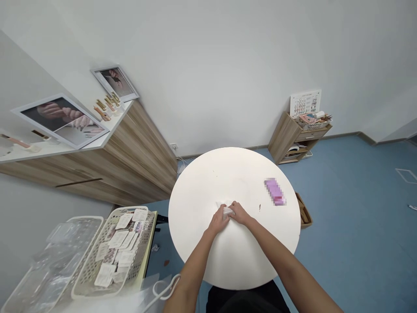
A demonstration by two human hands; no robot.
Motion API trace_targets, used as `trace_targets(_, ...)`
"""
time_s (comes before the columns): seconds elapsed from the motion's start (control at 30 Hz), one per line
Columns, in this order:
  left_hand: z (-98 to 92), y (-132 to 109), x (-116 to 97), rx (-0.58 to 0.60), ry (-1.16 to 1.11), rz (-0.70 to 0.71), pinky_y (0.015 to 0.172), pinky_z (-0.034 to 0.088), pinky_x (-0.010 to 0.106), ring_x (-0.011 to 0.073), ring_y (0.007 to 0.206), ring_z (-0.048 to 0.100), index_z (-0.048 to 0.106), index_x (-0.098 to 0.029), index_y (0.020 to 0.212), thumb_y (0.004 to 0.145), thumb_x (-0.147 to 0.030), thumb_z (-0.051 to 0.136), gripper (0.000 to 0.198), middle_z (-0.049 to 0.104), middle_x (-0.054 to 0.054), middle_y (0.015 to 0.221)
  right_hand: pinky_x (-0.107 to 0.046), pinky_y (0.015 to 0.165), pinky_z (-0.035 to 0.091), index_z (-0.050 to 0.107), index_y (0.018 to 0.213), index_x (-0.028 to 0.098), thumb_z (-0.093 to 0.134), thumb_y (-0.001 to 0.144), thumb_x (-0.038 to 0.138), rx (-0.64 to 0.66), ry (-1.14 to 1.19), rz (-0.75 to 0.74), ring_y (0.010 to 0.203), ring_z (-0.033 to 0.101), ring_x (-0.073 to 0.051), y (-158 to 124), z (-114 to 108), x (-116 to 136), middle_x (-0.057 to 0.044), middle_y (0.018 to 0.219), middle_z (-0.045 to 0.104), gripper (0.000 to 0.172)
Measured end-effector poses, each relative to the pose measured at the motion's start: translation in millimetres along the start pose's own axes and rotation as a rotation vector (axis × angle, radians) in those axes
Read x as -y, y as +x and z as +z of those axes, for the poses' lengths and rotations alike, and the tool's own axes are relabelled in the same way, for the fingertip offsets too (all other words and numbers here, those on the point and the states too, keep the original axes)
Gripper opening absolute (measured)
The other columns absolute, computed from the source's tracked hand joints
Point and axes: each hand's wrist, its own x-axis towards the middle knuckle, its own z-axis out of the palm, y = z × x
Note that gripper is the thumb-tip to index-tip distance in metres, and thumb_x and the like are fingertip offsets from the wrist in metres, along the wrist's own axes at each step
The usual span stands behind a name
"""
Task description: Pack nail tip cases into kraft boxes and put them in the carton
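Observation:
Near the middle of the round white table [198, 182], both my hands are closed on a small white paper-like piece [228, 211]. My left hand [219, 220] grips it from the left, fingers curled. From the right, my right hand [239, 213] pinches its other side. A pale corner of the piece sticks out beyond my fingertips. Whether it is a tissue or a sheet of paper I cannot make out. To the right on the tabletop lies a blurred purple rectangular object [274, 191].
Left of the table stand a wood-grain cabinet [140, 152] with framed pictures and a perforated basket [78, 278] of small white packets. A small wooden shelf unit [280, 134] is against the wall at the right. A cardboard box [302, 213] sits beside the table's right edge.

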Motion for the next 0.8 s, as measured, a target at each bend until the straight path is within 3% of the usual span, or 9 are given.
trace_targets(0.07, 5.3, 6.6, 6.0, -0.07, -0.011, -0.055, 0.084, 0.05, 0.036, 0.0213, 0.091, 0.063, 0.042, -0.024, 0.128, 0.086, -0.026, 0.046, 0.042, 0.063, 0.005, 0.105, -0.03, 0.087, 0.045, 0.059, 0.113, 0.021, 0.06, 0.082, 0.02, -0.05, 0.026, 0.06, 0.1, 0.057, -0.02, 10.4, 2.5, -0.8, -0.006, 0.108, 0.057, 0.031)
trace_targets(0.17, 17.2, 13.3, 13.6, -0.21, 0.113, -0.076, 0.098, 0.044, 0.042, 0.0252, 0.116, 0.054, 0.044, -0.02, 0.128, 0.089, -0.023, 0.04, 0.04, 0.055, 0.011, 0.127, -0.029, 0.083, 0.047, 0.051, 0.12, 0.022, 0.058, 0.083, 0.022, -0.109, 0.068, 0.132, 0.096, 0.058, -0.019, 19.2, 7.2, 0.1, -0.005, 0.111, 0.055, 0.038)
trace_targets(0.27, 30.1, 11.2, 18.3, -0.329, 0.234, -0.084, 0.106, 0.037, 0.048, 0.0289, 0.131, 0.042, 0.043, -0.02, 0.133, 0.089, -0.019, 0.039, 0.044, 0.043, 0.014, 0.143, -0.03, 0.081, 0.047, 0.049, 0.118, 0.023, 0.056, 0.083, 0.022, -0.157, 0.039, 0.154, 0.096, 0.057, -0.02, 22.0, 9.4, 5.2, -0.005, 0.113, 0.053, 0.036)
trace_targets(0.33, 37.1, 4.5, 20.5, -0.36, 0.285, -0.06, 0.107, 0.036, 0.051, 0.0298, 0.13, 0.043, 0.046, -0.022, 0.131, 0.088, -0.015, 0.04, 0.045, 0.043, 0.013, 0.143, -0.031, 0.083, 0.047, 0.051, 0.115, 0.022, 0.056, 0.084, 0.021, -0.205, -0.024, 0.157, 0.101, 0.054, -0.022, 22.2, 10.0, 10.4, -0.007, 0.113, 0.052, 0.032)
trace_targets(0.5, 45.7, -16.4, 23.5, -0.308, 0.361, 0.043, 0.111, 0.031, 0.054, 0.027, 0.124, 0.049, 0.053, -0.025, 0.124, 0.083, -0.006, 0.039, 0.047, 0.056, 0.01, 0.131, -0.035, 0.081, 0.044, 0.057, 0.106, 0.021, 0.049, 0.089, 0.021, -0.209, -0.221, 0.136, 0.099, 0.051, -0.025, 19.5, 11.9, 18.0, -0.01, 0.109, 0.053, 0.018)
trace_targets(0.63, 47.8, -24.0, 24.7, -0.253, 0.32, 0.053, 0.117, 0.02, 0.057, 0.0276, 0.133, 0.043, 0.047, -0.023, 0.135, 0.081, -0.008, 0.041, 0.056, 0.05, 0.01, 0.142, -0.035, 0.081, 0.041, 0.058, 0.108, 0.02, 0.039, 0.091, 0.016, -0.146, -0.306, 0.086, 0.097, 0.052, -0.025, 14.6, 10.1, 14.9, -0.011, 0.108, 0.057, 0.026)
trace_targets(0.73, 45.5, -27.1, 26.7, -0.164, 0.245, 0.024, 0.115, 0.027, 0.055, 0.0281, 0.137, 0.039, 0.044, -0.021, 0.139, 0.077, -0.009, 0.044, 0.062, 0.042, 0.011, 0.15, -0.038, 0.084, 0.04, 0.061, 0.107, 0.017, 0.039, 0.088, 0.012, -0.129, -0.365, 0.075, 0.102, 0.051, -0.028, 13.7, 6.6, 15.9, -0.014, 0.11, 0.057, 0.029)
trace_targets(0.8, 39.5, -32.3, 28.9, -0.169, 0.199, 0.0, 0.114, 0.032, 0.051, 0.0261, 0.139, 0.037, 0.045, -0.02, 0.138, 0.077, -0.01, 0.044, 0.062, 0.039, 0.01, 0.152, -0.04, 0.086, 0.04, 0.061, 0.109, 0.016, 0.04, 0.088, 0.012, -0.145, -0.38, 0.065, 0.107, 0.049, -0.03, 16.1, 6.6, 21.8, -0.016, 0.114, 0.057, 0.031)
